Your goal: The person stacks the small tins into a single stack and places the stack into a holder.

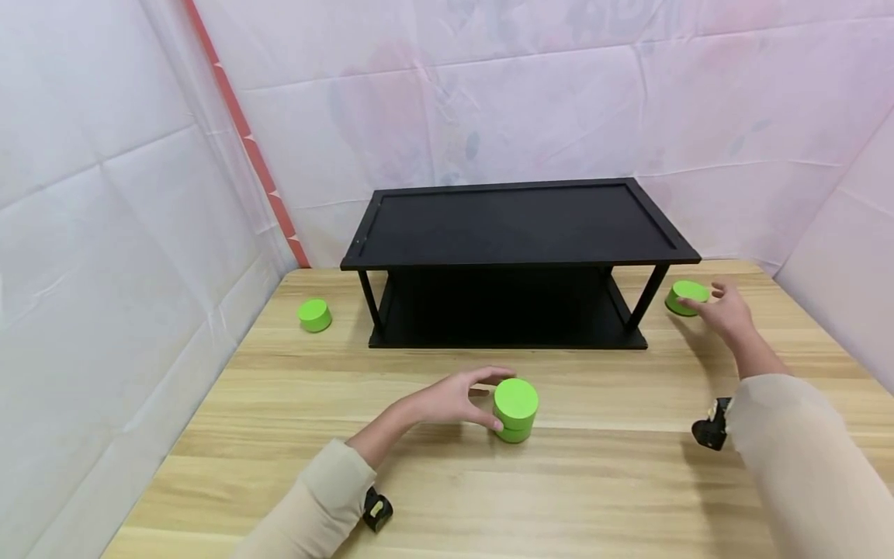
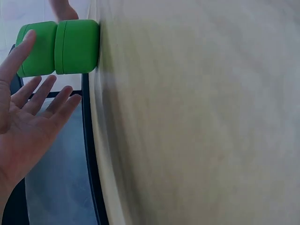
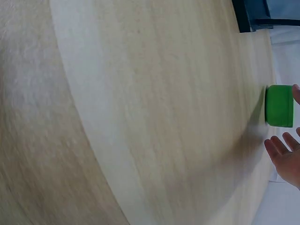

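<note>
Two round green lidded tins are stacked upright on the table, the upper tin directly on the lower tin. My left hand reaches around the stack from the left. In the left wrist view its thumb lies across the upper tin, while the spread fingers stay apart from it. At the back right, my right hand is beside another green tin, thumb and fingers spread. The right wrist view shows a gap between the fingers and that tin.
A black two-tier rack stands at the back middle of the wooden table. Left of it sits one more green tin. White sheets hang behind and on both sides.
</note>
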{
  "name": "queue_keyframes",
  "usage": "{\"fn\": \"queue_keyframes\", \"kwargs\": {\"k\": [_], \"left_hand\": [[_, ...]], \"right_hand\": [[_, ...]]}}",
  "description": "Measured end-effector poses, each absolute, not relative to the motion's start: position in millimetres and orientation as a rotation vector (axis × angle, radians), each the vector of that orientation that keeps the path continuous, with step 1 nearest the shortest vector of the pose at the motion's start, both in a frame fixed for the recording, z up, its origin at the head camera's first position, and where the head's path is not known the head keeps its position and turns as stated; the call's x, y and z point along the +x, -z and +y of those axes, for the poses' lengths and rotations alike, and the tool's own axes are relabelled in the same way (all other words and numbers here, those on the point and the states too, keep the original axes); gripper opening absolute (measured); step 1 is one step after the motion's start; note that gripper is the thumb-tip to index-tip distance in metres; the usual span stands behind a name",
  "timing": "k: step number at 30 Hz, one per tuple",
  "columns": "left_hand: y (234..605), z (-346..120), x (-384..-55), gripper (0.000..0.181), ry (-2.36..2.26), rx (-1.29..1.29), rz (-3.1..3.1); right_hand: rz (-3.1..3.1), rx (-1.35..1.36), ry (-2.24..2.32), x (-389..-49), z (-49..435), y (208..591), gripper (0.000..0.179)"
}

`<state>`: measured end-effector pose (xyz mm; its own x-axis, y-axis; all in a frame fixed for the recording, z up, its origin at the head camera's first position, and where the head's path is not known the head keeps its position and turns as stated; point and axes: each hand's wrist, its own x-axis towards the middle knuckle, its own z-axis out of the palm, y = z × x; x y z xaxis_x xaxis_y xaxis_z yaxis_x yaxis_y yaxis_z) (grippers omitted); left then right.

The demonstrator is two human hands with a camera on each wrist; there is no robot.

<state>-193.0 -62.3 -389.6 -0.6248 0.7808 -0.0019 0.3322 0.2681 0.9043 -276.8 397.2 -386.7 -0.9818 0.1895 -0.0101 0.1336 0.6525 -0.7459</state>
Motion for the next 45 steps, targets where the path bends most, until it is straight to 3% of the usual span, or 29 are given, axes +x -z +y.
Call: {"fn": "queue_keyframes", "kwargs": {"k": [29,45], "left_hand": [[402.2,-54.3,-181.3,0.061,-1.522,0.857,1.955],[406.7,-55.0,-180.2,0.059,-1.568,0.834,1.953]], "right_hand": [[-2.654,-0.403,-1.203,-280.5,391.2,407.0,0.071],[-2.667,-0.416,-1.214,-278.5,391.2,406.0,0.074]]}}
